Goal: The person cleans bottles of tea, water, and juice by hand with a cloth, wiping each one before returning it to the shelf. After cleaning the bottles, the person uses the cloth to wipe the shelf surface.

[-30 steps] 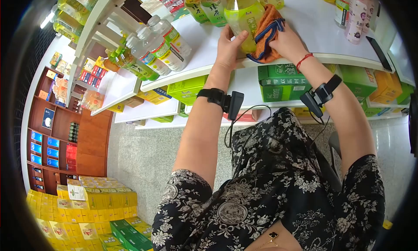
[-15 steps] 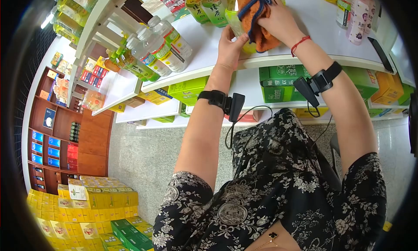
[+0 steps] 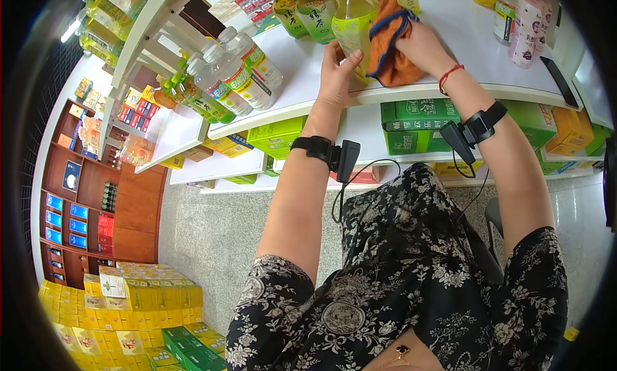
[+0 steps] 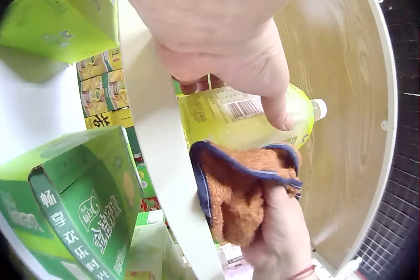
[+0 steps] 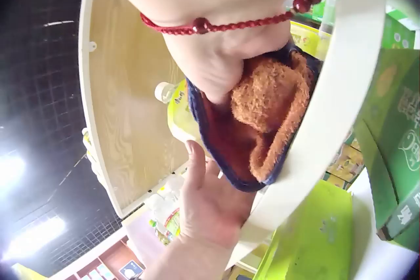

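Note:
In the head view, a bottle of yellow-green drink point(image 3: 352, 25) with a white cap stands at the front of the white shelf. My left hand point(image 3: 336, 75) grips its lower left side; in the left wrist view the thumb point(image 4: 279, 114) lies along the bottle, the other fingers partly hidden behind it. An orange cloth point(image 3: 400, 59) with dark blue edging is bunched in my right hand point(image 3: 424, 48) against the bottle's right side. The right wrist view shows the cloth point(image 5: 269, 96) folded around my right fingers, which it mostly covers.
Green tea bottles point(image 3: 316, 14) stand left of the gripped bottle, and clear bottles point(image 3: 247, 75) farther left. Pink bottles point(image 3: 527, 30) and a black phone point(image 3: 559, 80) are at the right. Green cartons point(image 3: 414, 123) fill the shelf below. Yellow boxes point(image 3: 154, 294) are stacked on the floor.
My right hand carried the cloth up over the bottle's upper part, then back down its right side. My left hand has stayed on the bottle, which now shows again.

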Tool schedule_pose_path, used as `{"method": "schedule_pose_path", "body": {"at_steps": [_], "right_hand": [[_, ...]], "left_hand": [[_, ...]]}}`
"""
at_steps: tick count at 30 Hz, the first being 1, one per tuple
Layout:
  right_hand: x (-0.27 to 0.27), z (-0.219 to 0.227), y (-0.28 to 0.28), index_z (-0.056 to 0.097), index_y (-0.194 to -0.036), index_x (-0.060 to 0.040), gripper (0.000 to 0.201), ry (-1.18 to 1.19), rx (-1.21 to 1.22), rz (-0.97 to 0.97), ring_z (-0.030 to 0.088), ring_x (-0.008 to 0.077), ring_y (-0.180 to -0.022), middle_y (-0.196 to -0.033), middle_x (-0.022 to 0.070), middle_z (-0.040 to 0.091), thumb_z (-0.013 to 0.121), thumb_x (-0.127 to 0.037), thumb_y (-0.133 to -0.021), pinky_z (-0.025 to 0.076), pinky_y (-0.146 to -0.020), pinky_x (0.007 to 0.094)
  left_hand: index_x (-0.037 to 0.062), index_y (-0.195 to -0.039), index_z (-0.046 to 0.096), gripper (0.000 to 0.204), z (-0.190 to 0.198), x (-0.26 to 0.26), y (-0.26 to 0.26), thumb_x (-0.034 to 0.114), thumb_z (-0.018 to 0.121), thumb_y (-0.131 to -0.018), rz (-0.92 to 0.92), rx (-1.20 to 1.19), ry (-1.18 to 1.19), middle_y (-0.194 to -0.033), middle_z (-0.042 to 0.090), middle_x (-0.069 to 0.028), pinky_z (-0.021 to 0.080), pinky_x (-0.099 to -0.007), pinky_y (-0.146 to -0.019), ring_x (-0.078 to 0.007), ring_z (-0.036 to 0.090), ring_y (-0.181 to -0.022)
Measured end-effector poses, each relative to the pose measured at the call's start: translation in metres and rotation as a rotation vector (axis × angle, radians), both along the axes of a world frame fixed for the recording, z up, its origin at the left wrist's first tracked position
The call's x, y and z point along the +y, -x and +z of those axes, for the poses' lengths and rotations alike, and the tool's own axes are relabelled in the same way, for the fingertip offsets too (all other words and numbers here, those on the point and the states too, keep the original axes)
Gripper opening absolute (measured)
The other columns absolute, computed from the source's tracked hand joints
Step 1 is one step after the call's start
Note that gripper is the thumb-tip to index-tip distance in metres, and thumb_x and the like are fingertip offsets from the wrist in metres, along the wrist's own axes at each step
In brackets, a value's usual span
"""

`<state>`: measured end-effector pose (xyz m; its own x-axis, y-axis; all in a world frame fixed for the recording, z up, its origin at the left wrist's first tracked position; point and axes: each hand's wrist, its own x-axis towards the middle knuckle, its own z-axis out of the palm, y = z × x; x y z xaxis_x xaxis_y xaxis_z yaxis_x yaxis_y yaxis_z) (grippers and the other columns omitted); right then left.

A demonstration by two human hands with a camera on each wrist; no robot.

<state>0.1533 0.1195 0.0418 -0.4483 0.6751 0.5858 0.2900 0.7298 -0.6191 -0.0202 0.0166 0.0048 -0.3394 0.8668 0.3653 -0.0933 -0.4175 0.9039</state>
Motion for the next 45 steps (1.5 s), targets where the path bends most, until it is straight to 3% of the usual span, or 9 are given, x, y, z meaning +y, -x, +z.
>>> {"method": "schedule_pose_path", "body": {"at_steps": [5,7,9,17,22,29,30,34,45], "right_hand": [[-0.017,0.041,0.012,0.060,-0.105,-0.0050,0.032,-0.166,0.055,-0.053,0.060,0.0374,-0.094,-0.099,0.0169,0.064,0.059,-0.019,-0.076,0.048,-0.081,0.0408],[-0.025,0.047,0.013,0.059,-0.096,0.0027,0.032,-0.305,-0.049,-0.074,0.048,0.0366,-0.105,-0.099,0.0202,0.059,0.061,-0.018,-0.072,0.042,-0.093,0.0398],[-0.010,0.028,0.019,0.061,-0.105,-0.0049,0.032,-0.343,0.194,-0.087,0.059,0.0374,-0.096,-0.103,0.0170,0.063,0.060,-0.020,-0.076,0.048,-0.082,0.0408],[0.000,-0.032,-0.004,0.061,-0.102,-0.0006,0.031,0.113,-0.103,-0.018,0.057,0.0408,-0.097,-0.103,0.0235,0.062,0.061,-0.018,-0.077,0.047,-0.085,0.0454],[0.000,-0.020,-0.008,0.061,-0.101,0.0004,0.031,0.082,-0.181,0.018,0.057,0.0421,-0.096,-0.101,0.0245,0.062,0.060,-0.019,-0.077,0.047,-0.085,0.0457],[-0.026,0.029,0.015,0.056,-0.110,-0.0014,0.041,-0.337,0.032,-0.166,0.046,0.0383,-0.114,-0.122,0.0199,0.048,0.064,-0.019,-0.074,0.043,-0.095,0.0423],[-0.036,0.039,0.011,0.059,-0.097,0.0030,0.033,-0.460,-0.180,-0.135,0.050,0.0387,-0.103,-0.098,0.0214,0.060,0.062,-0.019,-0.073,0.043,-0.092,0.0416],[-0.029,0.015,0.014,0.057,-0.107,-0.0015,0.039,-0.523,-0.029,-0.175,0.045,0.0370,-0.110,-0.113,0.0187,0.053,0.064,-0.019,-0.073,0.042,-0.094,0.0440],[0.002,-0.025,-0.047,0.060,-0.102,-0.0028,0.030,-0.102,-0.260,-0.112,0.055,0.0370,-0.099,-0.114,0.0177,0.054,0.060,-0.018,-0.076,0.047,-0.086,0.0438]], "left_hand": [[0.0019,-0.126,0.044,0.054,-0.001,0.000,0.001,0.012,0.070,-0.080,-0.029,-0.059,-0.027,-0.113,0.056,-0.0084,0.039,-0.0323,-0.092,-0.0189,0.051,-0.105],[0.0024,-0.126,0.045,0.052,-0.002,0.000,0.003,0.012,0.069,-0.081,-0.044,-0.060,-0.034,-0.113,0.056,-0.0080,0.039,-0.0319,-0.091,-0.0186,0.051,-0.104],[0.0031,-0.125,0.045,0.050,-0.002,0.000,0.004,0.011,0.068,-0.082,-0.072,-0.084,-0.039,-0.112,0.057,-0.0077,0.039,-0.0317,-0.092,-0.0182,0.052,-0.103],[-0.0014,-0.125,0.045,0.057,0.000,0.001,0.000,0.015,0.074,-0.078,0.034,0.021,-0.002,-0.109,0.057,-0.0098,0.040,-0.0317,-0.091,-0.0175,0.052,-0.100],[-0.0035,-0.125,0.045,0.064,-0.008,0.007,0.002,0.017,0.078,-0.075,0.136,0.131,-0.008,-0.104,0.058,-0.0105,0.043,-0.0302,-0.086,-0.0156,0.052,-0.096],[-0.0017,-0.122,0.047,0.052,-0.009,0.006,0.001,0.007,0.073,-0.077,0.169,0.215,-0.001,-0.097,0.058,-0.0067,0.045,-0.0256,-0.077,-0.0129,0.054,-0.088],[-0.0006,-0.120,0.048,0.046,-0.011,0.008,0.003,0.005,0.069,-0.079,0.175,0.249,-0.036,-0.098,0.058,-0.0049,0.045,-0.0243,-0.074,-0.0114,0.055,-0.086],[0.0005,-0.119,0.048,0.045,-0.010,0.010,0.001,0.004,0.068,-0.079,0.127,0.112,-0.084,-0.096,0.057,-0.0043,0.044,-0.0236,-0.075,-0.0116,0.054,-0.087],[-0.0047,-0.130,0.038,0.081,-0.011,0.009,-0.001,0.024,0.083,-0.069,0.292,0.439,-0.013,-0.107,0.055,-0.0114,0.045,-0.0307,-0.083,-0.0188,0.053,-0.094]]}}
